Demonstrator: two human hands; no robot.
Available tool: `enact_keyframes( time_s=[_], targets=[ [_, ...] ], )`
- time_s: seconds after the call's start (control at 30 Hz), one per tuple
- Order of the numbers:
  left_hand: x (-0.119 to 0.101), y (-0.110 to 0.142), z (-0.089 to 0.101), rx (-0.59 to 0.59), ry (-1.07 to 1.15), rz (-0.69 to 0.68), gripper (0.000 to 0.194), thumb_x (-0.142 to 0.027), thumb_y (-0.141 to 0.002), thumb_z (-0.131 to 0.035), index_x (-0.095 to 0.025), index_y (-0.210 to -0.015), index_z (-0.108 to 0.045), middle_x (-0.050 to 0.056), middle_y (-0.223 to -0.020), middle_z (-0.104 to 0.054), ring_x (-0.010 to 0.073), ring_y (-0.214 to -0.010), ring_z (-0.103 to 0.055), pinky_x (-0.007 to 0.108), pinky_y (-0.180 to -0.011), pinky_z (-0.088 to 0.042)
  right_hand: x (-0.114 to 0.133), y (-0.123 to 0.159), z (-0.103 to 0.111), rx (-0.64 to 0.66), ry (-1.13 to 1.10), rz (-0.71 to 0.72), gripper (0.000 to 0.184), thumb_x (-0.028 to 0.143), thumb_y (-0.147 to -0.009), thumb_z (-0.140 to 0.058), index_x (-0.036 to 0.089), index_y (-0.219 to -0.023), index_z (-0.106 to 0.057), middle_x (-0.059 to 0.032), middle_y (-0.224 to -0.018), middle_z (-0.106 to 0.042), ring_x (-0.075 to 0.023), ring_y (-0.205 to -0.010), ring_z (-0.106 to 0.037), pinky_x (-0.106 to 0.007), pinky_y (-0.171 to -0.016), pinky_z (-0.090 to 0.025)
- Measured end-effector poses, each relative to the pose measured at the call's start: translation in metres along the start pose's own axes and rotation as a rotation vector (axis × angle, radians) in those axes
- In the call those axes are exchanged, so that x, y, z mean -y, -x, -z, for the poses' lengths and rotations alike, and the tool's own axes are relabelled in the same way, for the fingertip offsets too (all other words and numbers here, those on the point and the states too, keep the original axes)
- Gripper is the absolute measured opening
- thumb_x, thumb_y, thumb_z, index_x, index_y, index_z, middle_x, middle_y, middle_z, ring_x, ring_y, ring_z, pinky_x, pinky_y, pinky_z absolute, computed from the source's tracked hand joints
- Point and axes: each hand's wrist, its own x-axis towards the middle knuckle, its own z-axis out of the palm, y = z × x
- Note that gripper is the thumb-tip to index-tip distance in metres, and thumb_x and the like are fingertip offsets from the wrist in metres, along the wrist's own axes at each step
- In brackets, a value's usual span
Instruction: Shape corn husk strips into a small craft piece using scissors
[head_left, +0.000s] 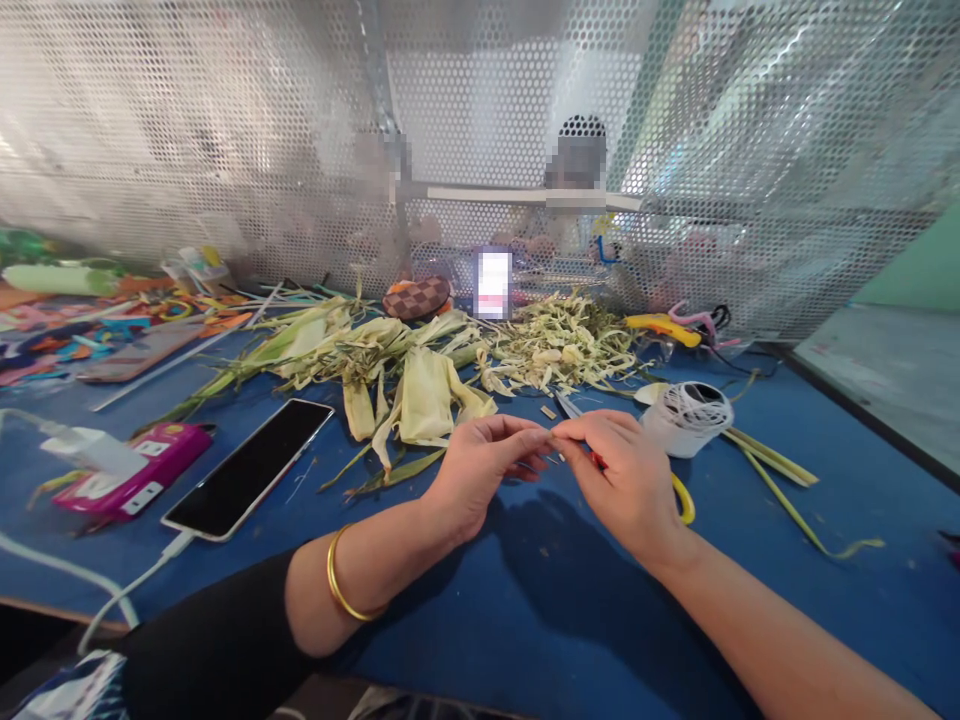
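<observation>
Above the middle of the blue table (480, 620), my left hand (487, 465) and my right hand (626, 480) meet at the fingertips. Both are closed in a pinch; whatever lies between them is too small to make out. Just beyond them spreads a heap of pale green corn husks (427, 395). To its right is a pile of shredded husk strips (562, 345). Scissors with a yellow handle loop (684, 498) lie partly hidden beneath my right hand. A spool of white thread (688, 420) stands right beside that hand.
At left lie a charging phone (251, 470) and a magenta power strip (139, 475) with cables. Colourful scraps (75, 340) cover the far left. Long husk strips (772, 460) lie at right. A perforated metal screen (480, 110) closes off the back; a person shows behind it.
</observation>
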Motion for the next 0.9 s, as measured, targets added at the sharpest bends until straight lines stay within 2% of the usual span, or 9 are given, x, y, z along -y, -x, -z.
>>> enact_keyframes(
  time_s=[0.17, 0.23, 0.37, 0.53, 0.9],
  targets=[
    [0.0016, -0.0024, -0.0003, -0.043, -0.122, -0.099, 0.023, -0.035, -0.07, -0.071, -0.014, -0.068, -0.064, 0.001, -0.063, -0.065, 0.0094, -0.053, -0.057, 0.022, -0.055, -0.049, -0.0014, 0.0016, -0.0032, 0.077, -0.174, -0.215, 0.01, 0.027, -0.088, -0.056, 0.023, -0.083, -0.064, -0.0015, -0.075, -0.07, -0.0184, -0.072, -0.064, -0.032, -0.068, -0.049],
    [0.0021, -0.003, -0.0003, -0.061, -0.146, -0.115, 0.023, -0.036, -0.072, -0.07, -0.014, -0.067, -0.062, 0.0, -0.06, -0.063, 0.0092, -0.051, -0.056, 0.022, -0.053, -0.048, -0.0015, 0.0015, -0.0037, 0.095, -0.233, -0.246, 0.01, 0.027, -0.089, -0.055, 0.023, -0.087, -0.064, -0.0021, -0.08, -0.07, -0.0185, -0.076, -0.064, -0.031, -0.068, -0.05],
    [0.0028, -0.0035, 0.0, -0.083, -0.124, -0.097, 0.025, -0.036, -0.072, -0.068, -0.014, -0.064, -0.06, -0.002, -0.057, -0.06, 0.008, -0.047, -0.053, 0.021, -0.048, -0.046, -0.001, -0.0001, -0.0026, 0.044, -0.112, -0.051, 0.009, 0.024, -0.088, -0.057, 0.023, -0.094, -0.063, -0.004, -0.086, -0.07, -0.0199, -0.081, -0.065, -0.035, -0.074, -0.049],
    [0.0021, -0.0022, -0.0006, -0.081, -0.154, -0.077, 0.026, -0.036, -0.073, -0.068, -0.014, -0.061, -0.058, -0.002, -0.054, -0.057, 0.0064, -0.044, -0.049, 0.018, -0.043, -0.041, -0.0021, -0.0008, -0.0021, -0.007, 0.059, 0.141, 0.007, 0.019, -0.087, -0.058, 0.023, -0.09, -0.062, -0.0038, -0.082, -0.071, -0.0193, -0.077, -0.065, -0.037, -0.078, -0.049],
    [0.0029, -0.0026, -0.0021, -0.12, -0.202, -0.061, 0.027, -0.036, -0.073, -0.067, -0.014, -0.059, -0.058, -0.003, -0.051, -0.056, 0.0054, -0.041, -0.047, 0.018, -0.042, -0.04, 0.0, -0.0006, -0.0042, -0.02, 0.15, 0.23, 0.006, 0.016, -0.088, -0.058, 0.016, -0.086, -0.063, -0.0049, -0.078, -0.072, -0.0157, -0.071, -0.064, -0.034, -0.083, -0.048]
  ],
)
